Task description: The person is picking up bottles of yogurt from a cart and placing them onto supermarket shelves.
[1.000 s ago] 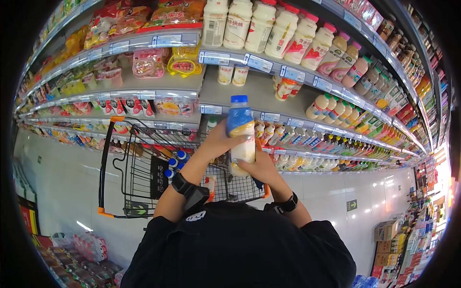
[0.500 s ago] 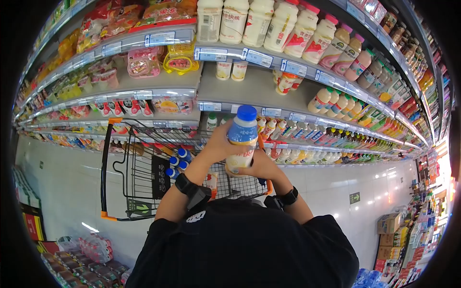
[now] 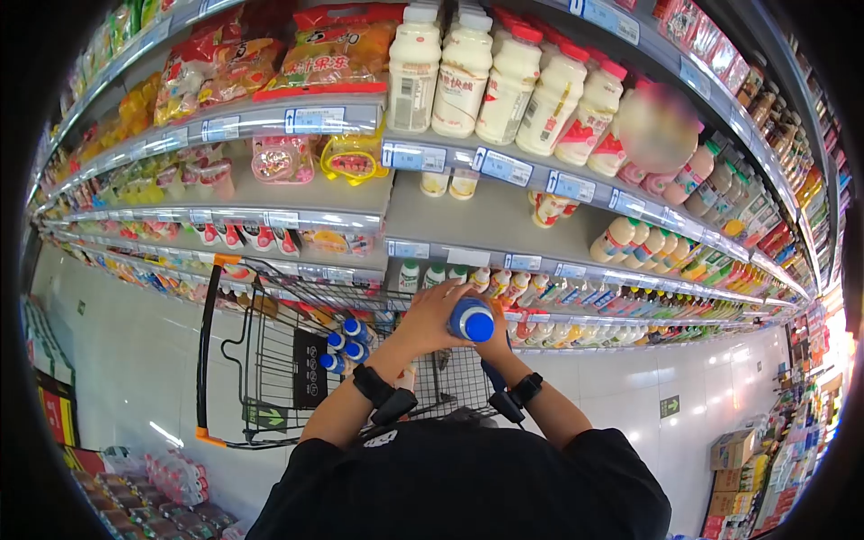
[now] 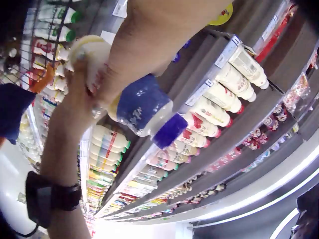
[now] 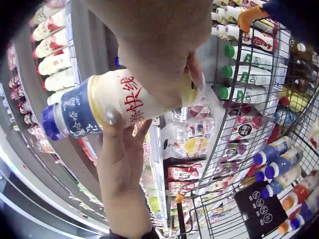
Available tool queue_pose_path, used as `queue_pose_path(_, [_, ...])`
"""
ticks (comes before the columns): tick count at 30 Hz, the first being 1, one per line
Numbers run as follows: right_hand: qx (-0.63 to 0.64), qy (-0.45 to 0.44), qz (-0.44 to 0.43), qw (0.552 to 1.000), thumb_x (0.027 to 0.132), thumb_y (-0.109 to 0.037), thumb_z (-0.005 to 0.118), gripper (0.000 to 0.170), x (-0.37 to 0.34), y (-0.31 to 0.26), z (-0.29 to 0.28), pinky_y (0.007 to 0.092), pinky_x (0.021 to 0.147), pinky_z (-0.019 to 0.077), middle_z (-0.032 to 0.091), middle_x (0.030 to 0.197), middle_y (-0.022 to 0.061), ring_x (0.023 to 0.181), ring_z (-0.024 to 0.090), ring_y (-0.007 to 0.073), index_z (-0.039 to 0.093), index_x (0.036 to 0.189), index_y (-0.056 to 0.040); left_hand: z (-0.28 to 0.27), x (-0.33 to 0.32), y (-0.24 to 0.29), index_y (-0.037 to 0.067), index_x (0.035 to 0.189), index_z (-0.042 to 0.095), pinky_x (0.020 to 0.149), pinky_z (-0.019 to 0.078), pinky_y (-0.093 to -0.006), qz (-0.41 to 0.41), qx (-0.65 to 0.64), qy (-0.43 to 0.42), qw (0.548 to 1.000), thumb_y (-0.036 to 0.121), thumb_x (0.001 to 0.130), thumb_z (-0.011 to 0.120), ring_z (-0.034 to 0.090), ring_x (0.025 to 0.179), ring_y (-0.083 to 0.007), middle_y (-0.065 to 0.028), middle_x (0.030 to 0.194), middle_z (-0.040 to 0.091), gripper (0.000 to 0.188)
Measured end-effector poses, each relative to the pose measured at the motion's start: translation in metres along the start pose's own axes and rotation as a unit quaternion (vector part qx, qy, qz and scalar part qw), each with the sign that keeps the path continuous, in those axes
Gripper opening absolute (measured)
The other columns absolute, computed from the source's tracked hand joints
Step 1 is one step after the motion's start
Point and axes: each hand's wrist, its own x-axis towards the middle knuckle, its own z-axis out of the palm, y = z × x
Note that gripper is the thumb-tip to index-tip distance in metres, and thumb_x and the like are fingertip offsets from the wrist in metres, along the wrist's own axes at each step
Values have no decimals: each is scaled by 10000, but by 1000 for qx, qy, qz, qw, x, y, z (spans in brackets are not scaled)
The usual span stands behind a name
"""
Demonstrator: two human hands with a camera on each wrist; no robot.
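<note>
Both hands grip a milk drink bottle (image 3: pixel 472 319) with a blue cap and blue upper label over the shopping cart (image 3: pixel 450 373). In the head view its cap points up at the camera, and most of its body is hidden behind the hands. My left hand (image 3: pixel 430 317) wraps its upper part from the left. My right hand (image 3: pixel 498 338) holds the lower part from the right. The right wrist view shows the white bottle side (image 5: pixel 117 97) with red characters, the left hand's fingers (image 5: pixel 113 124) bent around it. Several blue-capped bottles (image 3: pixel 349 345) stand in the cart.
Ahead, shelves carry white milk drink bottles (image 3: pixel 461 81), bagged jelly (image 3: pixel 328 49) and smaller bottles (image 3: pixel 621 238). The cart's orange-and-black handle (image 3: pixel 203 351) is on the left. Shrink-wrapped packs (image 3: pixel 175 477) lie behind at lower left, and cardboard boxes (image 3: pixel 733 450) are stacked at lower right.
The bottle has come down and tipped, so its cap now faces the head camera instead of its side showing. Both hands have lowered with it and kept hold.
</note>
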Motion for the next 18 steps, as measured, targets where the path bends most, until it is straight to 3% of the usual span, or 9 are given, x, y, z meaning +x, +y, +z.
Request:
queue_pose_path(1, [-17, 31, -37, 999, 700, -169, 662, 500, 15, 0, 0, 388, 881, 425, 531, 1133, 176, 1051, 518, 340, 480, 1140, -18, 5, 3, -11, 100, 1323, 306, 974, 343, -412, -9, -8, -7, 1000, 274, 506, 798, 402, 1198, -335, -156, 1289, 417, 970])
queue_pose_path(3, [-23, 78, -98, 992, 672, -158, 666, 537, 50, -12, -7, 393, 908, 409, 513, 1140, 173, 1090, 487, 352, 464, 1154, -35, 20, 17, -41, 82, 1318, 310, 990, 336, -409, 14, -50, 27, 998, 230, 530, 781, 392, 1204, -342, -168, 1304, 402, 930])
queue_pose_path(6, [-69, 99, -89, 989, 646, -149, 673, 558, 93, 20, 12, 394, 916, 408, 512, 1126, 168, 1084, 491, 347, 467, 1155, -52, 6, 44, -63, 54, 1317, 306, 1003, 334, -404, 18, -47, 35, 998, 154, 561, 743, 392, 1196, -359, -190, 1317, 384, 879])
queue_pose_path(7, [8, 95, -35, 995, 641, -142, 676, 560, 104, 25, 16, 392, 909, 418, 509, 1128, 169, 1071, 497, 347, 471, 1156, -68, 3, 55, -73, 56, 1315, 311, 992, 342, -410, 24, -38, 46, 998, 155, 561, 737, 400, 1188, -360, -191, 1308, 391, 872])
queue_pose_path(9, [-16, 92, -69, 993, 641, -135, 676, 554, 131, 33, 20, 389, 896, 428, 508, 1127, 173, 1062, 503, 350, 475, 1154, -71, 0, 72, -89, 53, 1309, 325, 968, 363, -416, 24, -6, 71, 997, 164, 586, 737, 413, 1172, -365, -202, 1279, 418, 839])
queue_pose_path(15, [-59, 78, 4, 995, 601, -101, 680, 537, 180, 63, 43, 411, 794, 473, 565, 996, 164, 946, 543, 358, 505, 1107, -63, 4, 104, -126, 22, 1274, 354, 930, 390, -414, -48, -62, 121, 989, 260, 692, 713, 460, 1114, -385, -228, 1200, 481, 724])
queue_pose_path(18, [-102, 18, -1, 995, 581, -118, 696, 536, 201, 73, 46, 411, 789, 476, 569, 978, 163, 931, 550, 359, 514, 1082, -58, 14, 119, -141, 4, 1256, 367, 896, 408, -416, -101, -113, 151, 977, 285, 730, 685, 482, 1080, -398, -239, 1160, 503, 676])
